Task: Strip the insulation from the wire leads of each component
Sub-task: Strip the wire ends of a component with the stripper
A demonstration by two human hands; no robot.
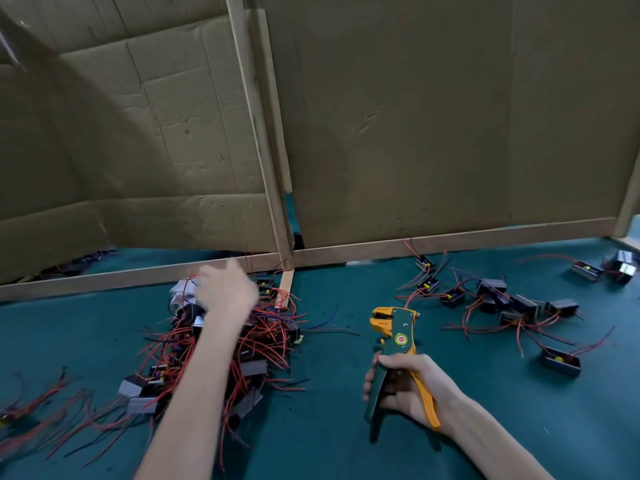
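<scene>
A tangled pile of small black components with red wire leads (263, 344) lies on the green table, left of centre. My left hand (225, 289) reaches over the far end of that pile; it is blurred, and I cannot tell whether its fingers hold anything. My right hand (412, 386) grips the handles of a green and yellow wire stripper (398, 337), whose jaws point away from me above the table. A looser group of components with red leads (498, 303) is spread out at the right.
A cardboard partition in a wooden frame (450, 240) stands across the back of the green table (329, 445). Loose red-wired parts (52, 403) lie at the near left, and more components (602, 268) sit at the far right.
</scene>
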